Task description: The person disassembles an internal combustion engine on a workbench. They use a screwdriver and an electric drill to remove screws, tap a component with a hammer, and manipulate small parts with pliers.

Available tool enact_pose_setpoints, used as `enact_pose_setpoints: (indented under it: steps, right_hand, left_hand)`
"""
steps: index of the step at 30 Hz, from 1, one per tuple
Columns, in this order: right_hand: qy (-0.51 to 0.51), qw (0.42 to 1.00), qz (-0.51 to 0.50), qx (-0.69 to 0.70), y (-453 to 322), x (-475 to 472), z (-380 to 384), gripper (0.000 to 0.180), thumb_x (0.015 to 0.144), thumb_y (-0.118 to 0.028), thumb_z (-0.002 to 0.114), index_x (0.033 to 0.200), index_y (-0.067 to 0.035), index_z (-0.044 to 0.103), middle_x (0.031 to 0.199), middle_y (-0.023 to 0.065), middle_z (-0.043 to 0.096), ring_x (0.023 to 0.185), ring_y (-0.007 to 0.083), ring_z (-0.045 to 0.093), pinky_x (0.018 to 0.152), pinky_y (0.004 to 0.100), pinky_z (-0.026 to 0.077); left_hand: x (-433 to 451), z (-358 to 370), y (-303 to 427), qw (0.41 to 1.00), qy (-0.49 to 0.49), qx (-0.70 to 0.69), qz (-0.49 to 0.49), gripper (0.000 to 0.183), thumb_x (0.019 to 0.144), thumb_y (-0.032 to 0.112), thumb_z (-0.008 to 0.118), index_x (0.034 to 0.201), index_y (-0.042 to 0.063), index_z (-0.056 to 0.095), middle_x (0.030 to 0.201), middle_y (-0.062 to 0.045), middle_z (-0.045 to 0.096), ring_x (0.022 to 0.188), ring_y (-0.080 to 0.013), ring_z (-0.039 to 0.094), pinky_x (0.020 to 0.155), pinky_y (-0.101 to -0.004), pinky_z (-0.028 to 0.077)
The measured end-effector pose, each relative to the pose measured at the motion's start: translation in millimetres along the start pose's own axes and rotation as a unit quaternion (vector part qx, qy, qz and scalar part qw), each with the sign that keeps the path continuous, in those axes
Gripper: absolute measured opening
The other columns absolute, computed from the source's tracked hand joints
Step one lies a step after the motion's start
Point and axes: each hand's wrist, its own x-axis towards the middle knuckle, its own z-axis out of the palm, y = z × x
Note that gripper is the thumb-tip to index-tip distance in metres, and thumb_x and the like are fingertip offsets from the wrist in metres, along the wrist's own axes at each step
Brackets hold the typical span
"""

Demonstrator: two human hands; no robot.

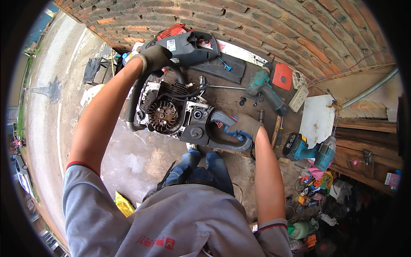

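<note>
A chainsaw body with its side uncovered rests on the workbench in front of me. Its finned flywheel (162, 117), cylinder fins and spark plug (190, 85) are exposed. My left hand (157, 58), in a knit work glove, is closed around the tubular front handle (136, 99). My right hand (246, 126), gloved with blue at the fingers, is wrapped around the grey rear handle (224, 118), near its red trigger. A round dark knob (196, 132) sits on the body between flywheel and rear handle. Beyond my left hand lies a dark grey plastic housing (189, 48).
Right of the saw lie a teal cordless drill (261, 83), a hammer handle (275, 131), a red plastic cover (282, 76) and a power strip (298, 98). A teal impact wrench (310, 149) is near the bench's right end. A brick wall (231, 19) runs behind.
</note>
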Motion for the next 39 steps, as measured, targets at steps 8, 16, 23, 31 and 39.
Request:
enact_pose_setpoints:
  steps: [8,16,23,31,39]
  right_hand:
    - [0.104,0.979,-0.16,0.068,24,-22,-6,0.044,0.079,-0.029,0.08,0.109,0.002,0.069,0.099,0.0163,0.073,0.087,0.0235,0.07,0.08,0.0344,0.053]
    - [0.413,0.888,-0.119,-0.166,40,-15,-26,0.037,0.081,-0.021,0.074,0.111,-0.001,0.068,0.099,0.0179,0.071,0.09,0.0313,0.069,0.084,0.0394,0.053]
    - [0.464,0.876,-0.116,-0.07,35,-28,-44,0.036,0.083,-0.029,0.071,0.111,-0.006,0.07,0.102,0.0175,0.071,0.095,0.0335,0.069,0.085,0.0411,0.053]
    - [0.569,0.814,-0.06,-0.099,90,-116,-28,0.029,0.086,-0.024,0.069,0.107,-0.003,0.071,0.096,0.0157,0.073,0.087,0.0304,0.071,0.082,0.0403,0.054]
    - [0.545,0.774,0.145,-0.287,125,-82,-32,0.05,0.09,-0.036,0.058,0.13,-0.006,0.056,0.115,0.0226,0.067,0.106,0.041,0.064,0.092,0.0501,0.049]
  left_hand:
    - [-36,15,-11,0.982,0.121,0.072,0.125,0.038,0.091,0.021,0.064,0.125,0.004,0.063,0.114,-0.019,0.069,0.106,-0.0307,0.068,0.093,-0.0373,0.051]
    - [-94,38,-11,0.943,0.275,0.106,0.155,0.049,0.085,0.02,0.071,0.132,0.01,0.059,0.138,-0.019,0.053,0.127,-0.0391,0.051,0.107,-0.0463,0.042]
    - [-146,72,1,0.915,0.334,0.044,0.222,0.044,0.085,0.005,0.069,0.128,0.007,0.062,0.139,-0.018,0.054,0.133,-0.0384,0.046,0.111,-0.0449,0.036]
    - [-185,105,-30,0.918,0.346,-0.093,0.171,0.036,0.09,0.0,0.06,0.125,0.001,0.064,0.132,-0.016,0.061,0.129,-0.0298,0.053,0.11,-0.0392,0.038]
    - [-173,115,-44,0.889,0.359,-0.235,0.162,0.027,0.094,0.004,0.061,0.12,-0.002,0.066,0.125,-0.014,0.064,0.124,-0.0259,0.056,0.106,-0.0368,0.04]
